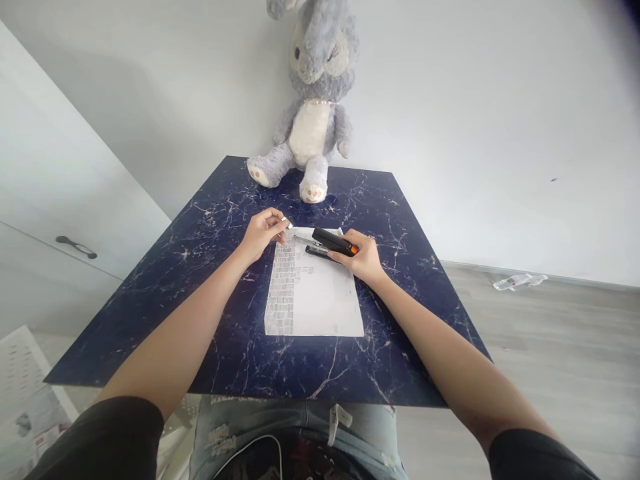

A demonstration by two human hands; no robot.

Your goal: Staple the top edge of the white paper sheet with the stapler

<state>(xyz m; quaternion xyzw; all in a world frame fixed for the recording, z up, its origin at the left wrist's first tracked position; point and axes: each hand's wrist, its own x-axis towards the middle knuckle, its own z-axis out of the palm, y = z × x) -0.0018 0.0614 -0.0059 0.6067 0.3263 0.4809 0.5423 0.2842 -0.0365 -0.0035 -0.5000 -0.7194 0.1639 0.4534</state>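
Note:
A printed sheet of paper lies on the dark blue marbled table. Over its upper right part, my right hand is closed around a black stapler with orange detail; its jaws are apart and point left, and a metal piece sticks out between them. At the sheet's upper left corner, my left hand pinches a small whitish piece between thumb and fingers. What exactly this piece is cannot be made out. The left fingertips are just left of the stapler's front end.
A grey plush rabbit sits at the table's back edge against the wall. White cabinet doors stand on the left. Clear plastic packaging lies on the floor at right. A white perforated item is at lower left.

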